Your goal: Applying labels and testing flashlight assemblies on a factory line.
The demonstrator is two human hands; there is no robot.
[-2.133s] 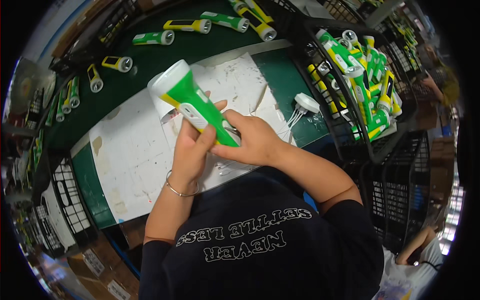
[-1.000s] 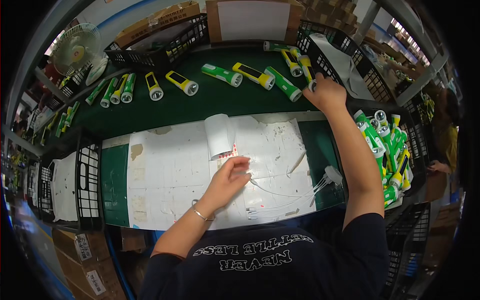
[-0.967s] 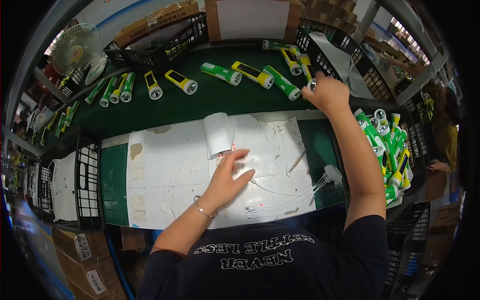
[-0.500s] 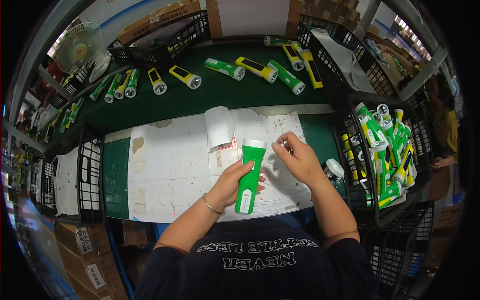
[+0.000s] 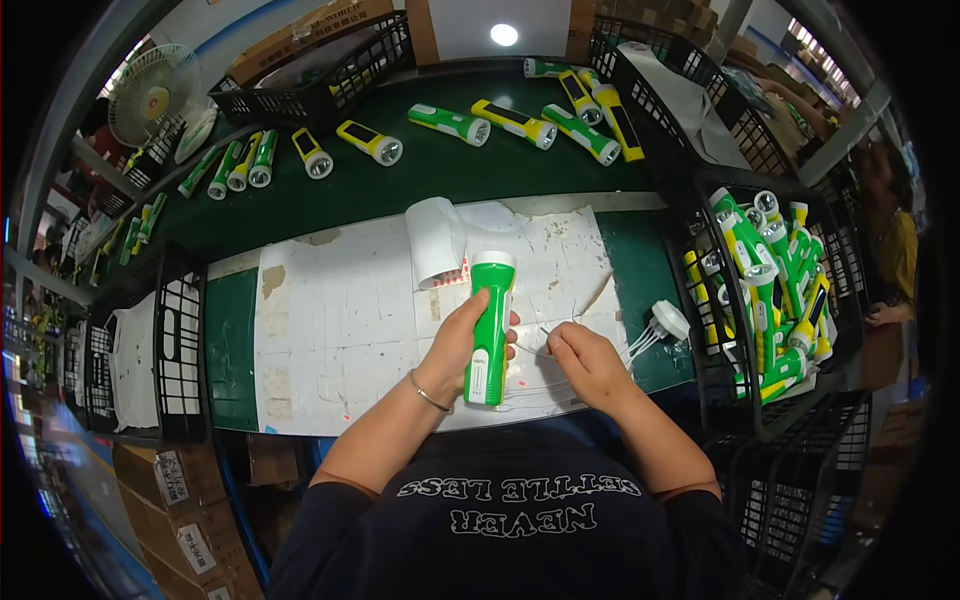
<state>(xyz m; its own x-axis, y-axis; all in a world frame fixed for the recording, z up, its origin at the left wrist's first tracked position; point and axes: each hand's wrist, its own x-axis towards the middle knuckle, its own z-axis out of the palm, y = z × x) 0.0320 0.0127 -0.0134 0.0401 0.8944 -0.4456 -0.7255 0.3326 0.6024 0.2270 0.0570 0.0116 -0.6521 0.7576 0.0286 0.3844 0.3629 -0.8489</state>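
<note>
So the left hand (image 5: 455,348) is wrapped around a green and yellow flashlight (image 5: 488,345), thumb across the green side, white head pointing away from the body. The flashlight is over the white sheet (image 5: 335,340) on the bench, pretty much in front of the chest.

Right hand (image 5: 592,368) is just beside it, not touching it, fingers curled in with the thumb on top. There's a thin cable tip (image 5: 544,330) right at the thumb, but I can't tell if it's actually pinched. White cables (image 5: 640,348) run to a round white hub (image 5: 669,319) on the right.

Curled paper (image 5: 434,240) lies just past the flashlight head. More flashlights (image 5: 450,124) are strung out along the green surface (image 5: 330,215) behind, and a black crate (image 5: 716,405) on the right has a big heap of them. Bright round light spot (image 5: 504,35) on the white board (image 5: 455,30) at the back.
</note>
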